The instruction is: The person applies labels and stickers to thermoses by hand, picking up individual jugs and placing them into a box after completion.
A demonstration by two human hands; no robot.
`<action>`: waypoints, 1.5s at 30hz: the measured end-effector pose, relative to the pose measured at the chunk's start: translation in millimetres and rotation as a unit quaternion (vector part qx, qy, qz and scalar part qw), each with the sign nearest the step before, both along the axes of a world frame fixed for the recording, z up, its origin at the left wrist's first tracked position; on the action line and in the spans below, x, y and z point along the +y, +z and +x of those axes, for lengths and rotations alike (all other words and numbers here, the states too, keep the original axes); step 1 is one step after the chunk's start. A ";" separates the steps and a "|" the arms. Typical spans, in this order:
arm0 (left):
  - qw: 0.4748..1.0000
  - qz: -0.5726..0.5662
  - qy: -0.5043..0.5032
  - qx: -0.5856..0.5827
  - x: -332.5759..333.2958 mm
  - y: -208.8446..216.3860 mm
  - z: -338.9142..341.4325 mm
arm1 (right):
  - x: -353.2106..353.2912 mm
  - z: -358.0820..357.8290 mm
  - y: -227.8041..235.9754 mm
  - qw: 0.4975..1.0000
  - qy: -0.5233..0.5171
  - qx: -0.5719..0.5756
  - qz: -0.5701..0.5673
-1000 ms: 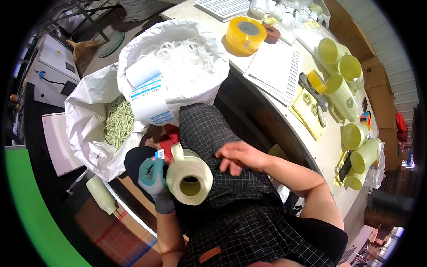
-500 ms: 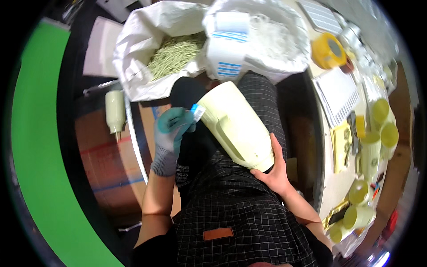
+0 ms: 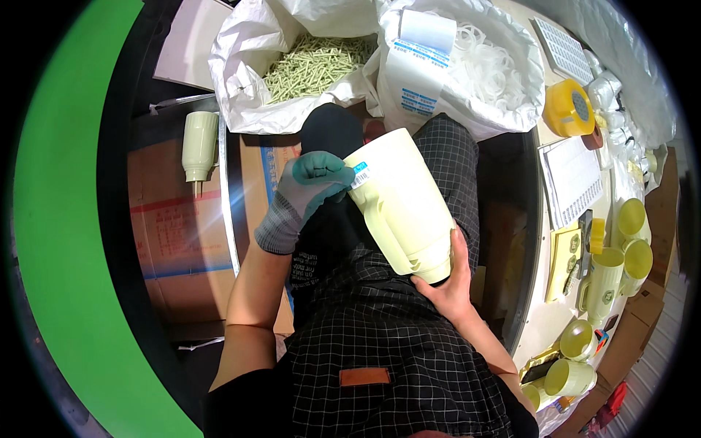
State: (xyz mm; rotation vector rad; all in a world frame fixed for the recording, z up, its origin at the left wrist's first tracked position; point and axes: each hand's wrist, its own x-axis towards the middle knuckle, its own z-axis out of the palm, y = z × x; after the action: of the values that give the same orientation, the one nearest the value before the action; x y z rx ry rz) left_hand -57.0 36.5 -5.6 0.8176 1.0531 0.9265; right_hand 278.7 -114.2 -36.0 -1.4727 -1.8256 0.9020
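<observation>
A large pale-yellow plastic jug body point(image 3: 409, 201) with a side handle lies slantwise across my lap, its wide end pointing away from me. My bare right hand point(image 3: 447, 281) wraps round its narrower near end. In a grey glove with green fingertips, my left hand point(image 3: 319, 177) is closed at the jug's far left side. Its fingertips pinch the edge of a small blue-and-white sticker label point(image 3: 361, 174), which lies against the jug wall above the handle. Whether the label is fully stuck down cannot be made out.
Ahead stand white sacks, one with thin green sticks point(image 3: 315, 69), one with clear rings point(image 3: 489, 69); a label roll point(image 3: 425, 31) hangs between them. On the right table point(image 3: 537, 292) are yellow tape point(image 3: 568, 108), a notepad point(image 3: 573, 179) and several jugs point(image 3: 604, 281). Another jug point(image 3: 199, 146) stands left.
My left hand has brought the label rightward onto the jug wall; before, it was held tilted at the jug's edge. The jug has turned slightly, and the whole view has shifted.
</observation>
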 end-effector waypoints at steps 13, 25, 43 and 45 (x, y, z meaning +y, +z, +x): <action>0.919 0.278 0.030 0.277 -54.6 -38.0 18.8 | 43.9 34.9 55.4 0.939 -0.020 0.335 -0.069; 0.802 0.397 -0.040 0.446 -75.8 6.5 63.4 | 182.4 -51.0 27.8 0.995 -0.064 0.038 -0.062; 0.529 0.672 -0.351 0.381 86.8 10.1 333.5 | -42.1 343.8 -26.2 0.717 -0.506 -0.477 0.055; 0.491 0.662 -0.377 0.423 91.6 -8.3 373.3 | -33.7 337.7 -13.1 0.710 -0.514 -0.474 0.078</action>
State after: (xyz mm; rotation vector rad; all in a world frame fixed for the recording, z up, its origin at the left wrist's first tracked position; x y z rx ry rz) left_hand 316.4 128.1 -13.9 3.0017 0.3364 0.3066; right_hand 616.5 -147.9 -49.1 -2.6114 -1.1096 -0.6893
